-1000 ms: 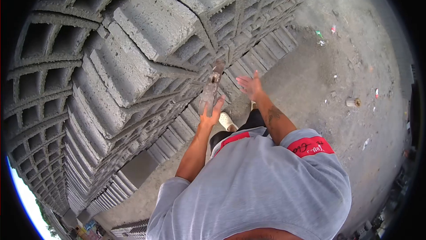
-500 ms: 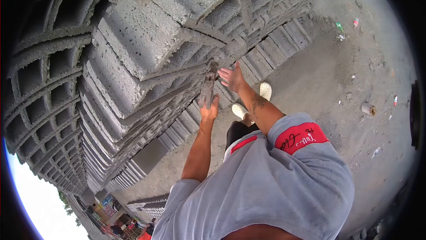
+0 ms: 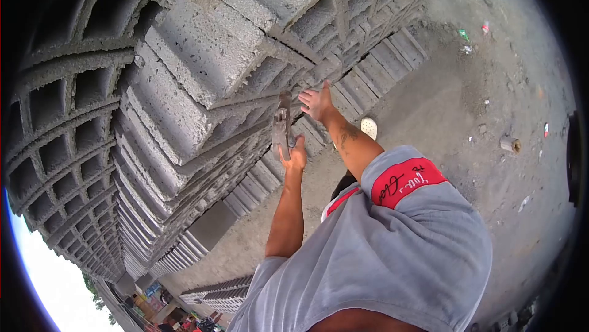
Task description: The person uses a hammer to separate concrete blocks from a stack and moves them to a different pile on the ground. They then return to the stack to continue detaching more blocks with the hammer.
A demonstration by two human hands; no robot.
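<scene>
Two hands are seen at work against a tall stack (image 3: pixel 184 86) of hollow concrete blocks. One narrow metal tool (image 3: pixel 282 126) is held upright in the left hand (image 3: pixel 296 155), the fingers closed round its lower end while its upper end lies against the block faces. The right hand (image 3: pixel 317 104) is spread open, fingers extended and empty, its fingertips at or just touching a block edge beside the tool's top; contact cannot be told for certain.

Risk is judged to lie chiefly in the stack: the blocks are laid dry and overhang above the hands, so a block pried or nudged by the tool could be loosened and dropped onto the fingers or the shoe below. The open hand could be pinched if a block shifts, and skin could be scraped on the rough concrete.

Counted: one tool, two hands, one white shoe (image 3: pixel 369 127) on the dirt ground (image 3: pixel 466 105). Blocks are too many to be counted, dozens at least. A few scraps of litter are scattered on the ground.
</scene>
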